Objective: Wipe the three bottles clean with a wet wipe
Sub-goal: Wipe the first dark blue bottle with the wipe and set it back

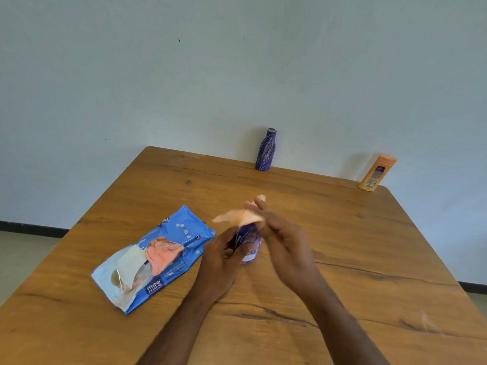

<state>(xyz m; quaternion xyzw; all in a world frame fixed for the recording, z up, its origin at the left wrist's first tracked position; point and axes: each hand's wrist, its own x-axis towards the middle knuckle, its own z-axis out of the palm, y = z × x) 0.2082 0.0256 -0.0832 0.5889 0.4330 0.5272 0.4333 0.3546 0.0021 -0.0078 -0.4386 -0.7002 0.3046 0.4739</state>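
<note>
My left hand [220, 255] grips a small purple bottle [247, 241] from its left side, holding it just above the wooden table [342, 246]. My right hand [279, 233] presses a pale peach wet wipe [238, 216] over the bottle's top; the wipe and fingers are blurred. A taller purple bottle [265, 150] stands upright at the table's far edge by the wall. An orange bottle [377, 172] stands at the far right corner.
A blue wet-wipe pack [155, 256] lies left of my hands, its flap open with a peach wipe sticking out. A pale wall rises right behind the table. Floor shows beyond the left and right edges.
</note>
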